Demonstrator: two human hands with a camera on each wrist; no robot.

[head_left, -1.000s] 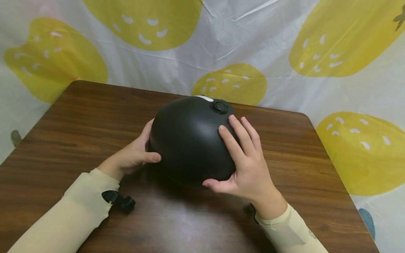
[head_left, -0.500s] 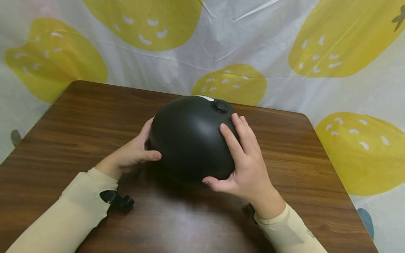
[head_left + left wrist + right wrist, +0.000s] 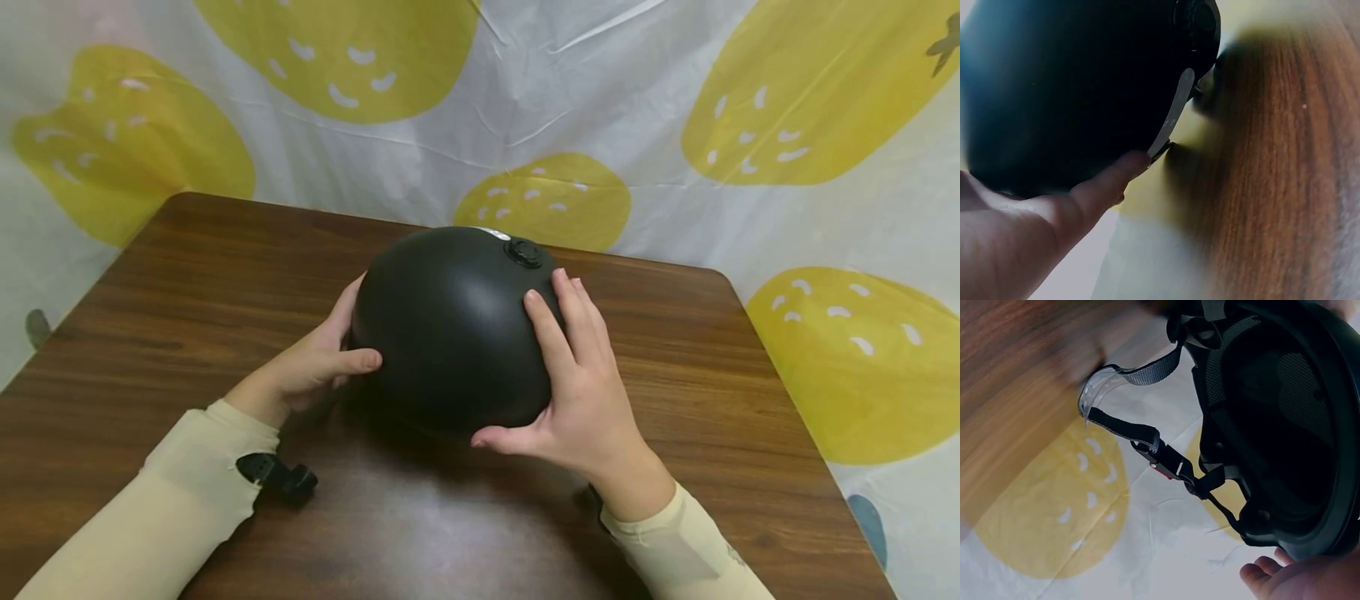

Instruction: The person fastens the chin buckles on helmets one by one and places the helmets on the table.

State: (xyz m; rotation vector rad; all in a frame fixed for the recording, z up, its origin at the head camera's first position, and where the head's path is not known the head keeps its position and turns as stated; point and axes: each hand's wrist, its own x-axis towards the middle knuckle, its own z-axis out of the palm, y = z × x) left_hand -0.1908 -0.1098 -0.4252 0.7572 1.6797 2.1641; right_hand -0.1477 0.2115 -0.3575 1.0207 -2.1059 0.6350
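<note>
A smooth black helmet (image 3: 450,333) is held between both hands over the brown table. Its round vent (image 3: 525,252) and a white strip (image 3: 492,233) show at the far top. My left hand (image 3: 311,367) grips the left side, thumb on the shell; its other fingers are partly hidden behind. On the right side my right hand (image 3: 588,392) holds the shell with spread fingers, thumb near the lower edge. The right wrist view shows the padded inside (image 3: 1272,419) and a dangling chin strap (image 3: 1147,372) with its buckle (image 3: 1169,464) fastened.
The wooden table (image 3: 705,467) runs back to a white cloth (image 3: 405,158) printed with yellow fruit shapes. Black wrist mounts (image 3: 277,477) sit on the cream sleeves (image 3: 172,500).
The helmet has turned slightly, its vent shifting a little to the right and less of the white strip showing. Both hands keep hold, the left thumb a bit higher.
</note>
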